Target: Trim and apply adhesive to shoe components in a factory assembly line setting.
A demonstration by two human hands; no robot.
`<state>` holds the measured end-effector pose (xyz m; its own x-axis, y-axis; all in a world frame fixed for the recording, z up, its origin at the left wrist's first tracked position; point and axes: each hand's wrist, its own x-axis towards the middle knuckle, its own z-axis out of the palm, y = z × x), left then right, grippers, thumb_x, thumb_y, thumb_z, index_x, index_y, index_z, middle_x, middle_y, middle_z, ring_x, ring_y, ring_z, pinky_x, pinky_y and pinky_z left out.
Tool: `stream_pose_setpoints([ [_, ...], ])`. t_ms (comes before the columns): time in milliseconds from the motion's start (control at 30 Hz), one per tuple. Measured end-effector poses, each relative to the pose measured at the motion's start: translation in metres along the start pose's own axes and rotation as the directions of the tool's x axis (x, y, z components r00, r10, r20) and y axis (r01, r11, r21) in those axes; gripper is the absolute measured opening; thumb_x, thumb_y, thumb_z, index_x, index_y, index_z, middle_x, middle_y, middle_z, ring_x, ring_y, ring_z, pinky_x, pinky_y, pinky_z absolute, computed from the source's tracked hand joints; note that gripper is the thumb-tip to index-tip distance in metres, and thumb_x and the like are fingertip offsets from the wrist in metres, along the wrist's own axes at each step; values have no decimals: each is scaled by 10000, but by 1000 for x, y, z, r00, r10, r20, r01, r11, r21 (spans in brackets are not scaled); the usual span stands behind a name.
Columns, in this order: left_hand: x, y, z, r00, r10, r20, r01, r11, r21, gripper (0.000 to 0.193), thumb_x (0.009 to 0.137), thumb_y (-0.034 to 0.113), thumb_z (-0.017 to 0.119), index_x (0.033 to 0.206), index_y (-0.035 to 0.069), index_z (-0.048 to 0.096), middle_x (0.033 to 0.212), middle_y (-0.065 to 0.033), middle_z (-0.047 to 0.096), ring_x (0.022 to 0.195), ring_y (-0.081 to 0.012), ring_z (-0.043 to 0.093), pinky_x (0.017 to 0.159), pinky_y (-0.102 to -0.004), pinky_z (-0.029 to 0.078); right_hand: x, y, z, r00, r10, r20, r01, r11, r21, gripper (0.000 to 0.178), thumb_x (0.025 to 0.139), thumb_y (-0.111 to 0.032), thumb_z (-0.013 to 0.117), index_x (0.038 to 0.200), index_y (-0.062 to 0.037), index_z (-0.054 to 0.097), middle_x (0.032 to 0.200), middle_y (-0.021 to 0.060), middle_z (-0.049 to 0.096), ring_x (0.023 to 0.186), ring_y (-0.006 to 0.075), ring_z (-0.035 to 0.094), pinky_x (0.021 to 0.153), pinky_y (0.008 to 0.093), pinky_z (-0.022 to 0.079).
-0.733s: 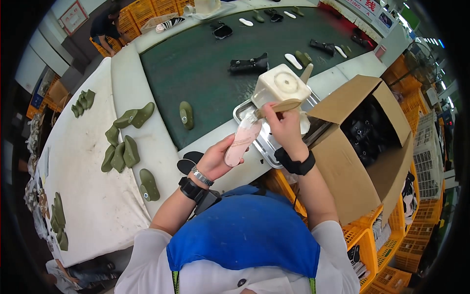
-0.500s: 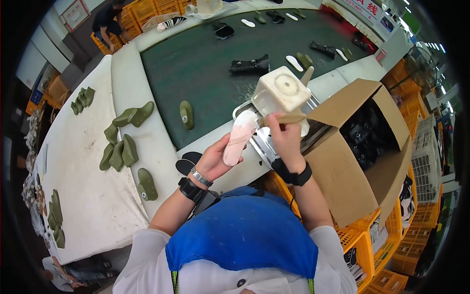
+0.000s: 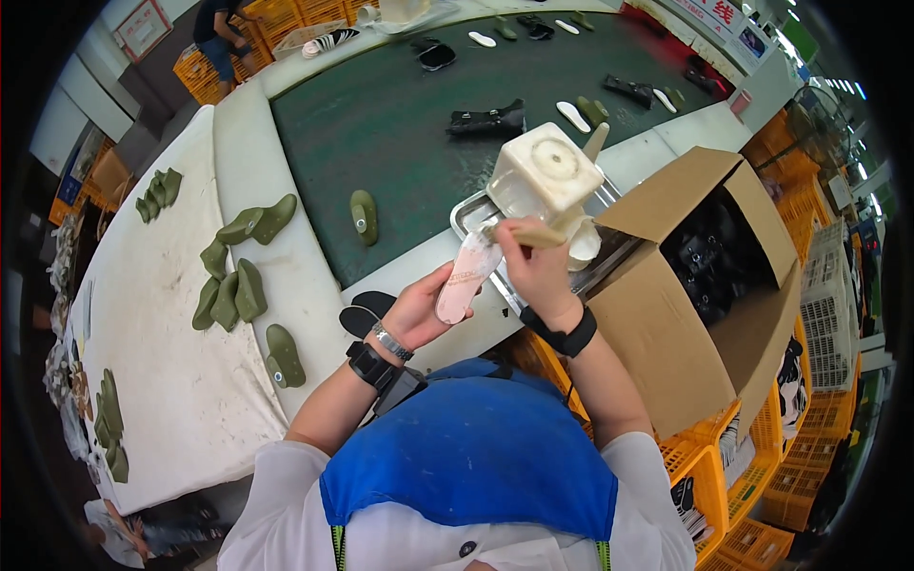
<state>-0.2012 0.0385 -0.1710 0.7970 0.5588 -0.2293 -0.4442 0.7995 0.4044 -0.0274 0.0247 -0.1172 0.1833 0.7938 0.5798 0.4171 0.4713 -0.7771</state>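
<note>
My left hand (image 3: pixel 416 314) is closed around the heel end of a pale pink insole (image 3: pixel 462 282), its far end pointing up and away. In my right hand (image 3: pixel 541 276) is a brush (image 3: pixel 543 236) with a wooden handle, gripped between the fingers. The brush's bristles touch the far end of the insole, where the surface looks whitish and wet. Just beyond my hands, a boxy white plastic container (image 3: pixel 545 176) stands tilted over a metal tray (image 3: pixel 468 215). Dark insoles (image 3: pixel 366 310) lie beside my left hand.
An open cardboard box (image 3: pixel 657 333) of black footwear stands at right, above orange crates (image 3: pixel 690 466). Green shoe lasts (image 3: pixel 228 297) rest on the white table (image 3: pixel 162 381). Beyond lies a green belt (image 3: pixel 400 162) with boots, insoles and lasts. Another person (image 3: pixel 219 38) is far left.
My right hand and the brush have shifted slightly left and toward me over the insole. The insole has tilted a little in my left hand. The person at the back has moved slightly.
</note>
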Motion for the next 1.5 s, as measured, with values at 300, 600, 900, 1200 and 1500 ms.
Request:
stream_pose_setpoints([
  [300, -5, 6, 22, 993, 115, 35, -108, 980, -167, 738, 851, 611, 230, 1306, 33, 291, 1284, -119, 385, 1152, -227, 402, 969, -375, 316, -33, -22, 13, 958, -52, 282, 22, 994, 108, 21, 757, -27, 597, 768, -12, 587, 662, 78, 557, 532, 179, 537, 477, 262, 414],
  [600, -5, 5, 2, 986, 151, 66, -134, 970, -205, 563, 912, 432, 281, 1284, 11, 316, 1250, -132, 424, 1135, -235, 432, 981, -379, 320, -20, -33, 6, 821, -35, 570, -14, 997, 81, 33, 745, -18, 587, 778, -21, 584, 718, 78, 557, 597, 201, 540, 528, 272, 423],
  [900, -6, 3, -10, 992, 126, -14, -126, 971, -203, 370, 930, 262, 327, 1229, 53, 388, 1148, -72, 506, 1019, -170, 501, 895, -335, 390, -8, -23, 1, 764, -56, 642, 2, 996, 84, 105, 703, 9, 594, 794, -43, 598, 720, 64, 524, 657, 203, 524, 573, 272, 408],
  [1200, -8, 2, -25, 994, 105, -1, -104, 974, -202, 379, 935, 270, 317, 1266, 92, 366, 1207, -51, 480, 1104, -199, 461, 897, -416, 397, 6, 8, 4, 926, 21, 378, -11, 1000, -30, 61, 727, -19, 591, 784, -35, 601, 731, 83, 539, 621, 217, 524, 541, 286, 419],
  [1500, 0, 16, -41, 958, 275, -80, -286, 919, -272, 366, 932, 246, 324, 1232, 48, 392, 1159, -81, 502, 1031, -219, 495, 871, -404, 417, -35, -11, 32, 923, 11, 386, -12, 1000, -1, 56, 732, -4, 605, 786, -17, 612, 711, 85, 558, 625, 208, 550, 535, 274, 421],
])
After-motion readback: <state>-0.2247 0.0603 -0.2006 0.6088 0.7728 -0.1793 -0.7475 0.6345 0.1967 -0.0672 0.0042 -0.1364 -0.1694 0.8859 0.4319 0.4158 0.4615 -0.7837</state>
